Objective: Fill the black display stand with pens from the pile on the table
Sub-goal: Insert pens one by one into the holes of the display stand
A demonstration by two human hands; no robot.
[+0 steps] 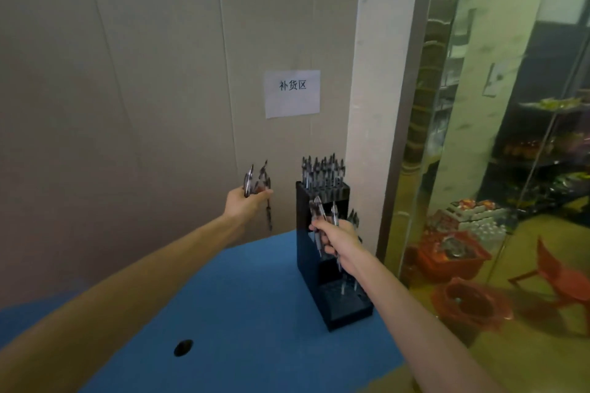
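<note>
The black display stand (305,252) rises in steps at the far right corner of the blue table (242,313). Its top tier holds several upright pens (323,169); the lowest tier (343,300) shows two pens. My left hand (244,202) is raised left of the stand near the wall and grips a bunch of pens (257,179), one of them dangling below the fingers. My right hand (336,238) is in front of the stand's middle tier and holds a few pens (319,217) upright. No pile of pens on the table is in view.
A beige wall with a white paper sign (292,93) stands just behind the table. A round cable hole (183,347) sits in the table top near me. To the right, a glass partition (498,169) shows red chairs and baskets beyond.
</note>
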